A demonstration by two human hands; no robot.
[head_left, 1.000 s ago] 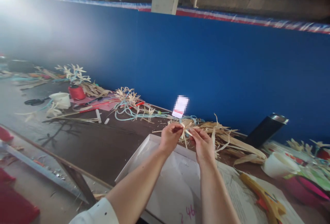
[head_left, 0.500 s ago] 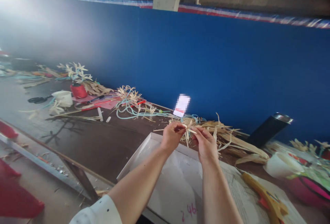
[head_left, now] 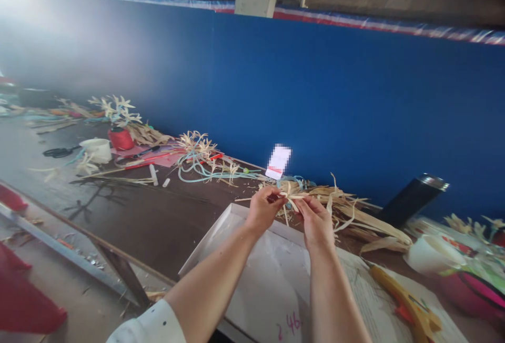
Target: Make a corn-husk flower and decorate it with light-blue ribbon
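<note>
Over the far edge of a shallow white box lid (head_left: 252, 280), both hands meet at a small flower of pale corn husk strips (head_left: 291, 197). My left hand (head_left: 263, 209) pinches it from the left, thumb against fingers. From the right, my right hand (head_left: 315, 219) pinches one of its strips between thumb and fingers. Several narrow strips stick out between the hands, one pointing down. Just behind lies a heap of dry corn husks (head_left: 347, 206). The fingers partly hide the flower's middle.
Husk flowers on pale blue stems (head_left: 197, 145) lie to the left, near a red thread spool (head_left: 120, 138), a white cup (head_left: 97, 151) and black scissors (head_left: 61, 151). At right are a black thermos (head_left: 414, 198), a white bowl (head_left: 430, 253) and a yellow-handled tool (head_left: 402, 295).
The strip at my right fingers has swung from slanting to nearly level, and the flower's strips have shifted slightly. Both hands stay in almost the same place.
</note>
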